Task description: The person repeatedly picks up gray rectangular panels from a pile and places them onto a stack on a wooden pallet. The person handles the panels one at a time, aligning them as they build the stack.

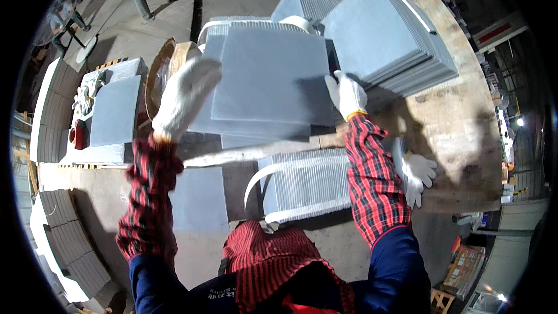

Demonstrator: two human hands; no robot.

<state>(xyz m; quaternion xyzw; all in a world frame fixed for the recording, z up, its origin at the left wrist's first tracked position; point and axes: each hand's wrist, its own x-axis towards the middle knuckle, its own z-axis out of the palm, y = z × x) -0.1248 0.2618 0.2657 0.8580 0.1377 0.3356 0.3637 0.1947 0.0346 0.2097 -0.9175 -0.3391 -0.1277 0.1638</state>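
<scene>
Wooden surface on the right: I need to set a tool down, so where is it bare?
Bare wood lies between the rightmost slab stack and the loose white gloves, right of the right forearm. Crowded: the middle, where grey slabs lie between left hand and right hand.

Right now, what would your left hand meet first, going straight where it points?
Probably the top grey slab, at its left edge; the left hand might pass above, since depth is unclear.

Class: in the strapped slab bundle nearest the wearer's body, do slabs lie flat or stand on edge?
On edge: the slab bundle shows narrow edges side by side, crossed by white straps.
</scene>
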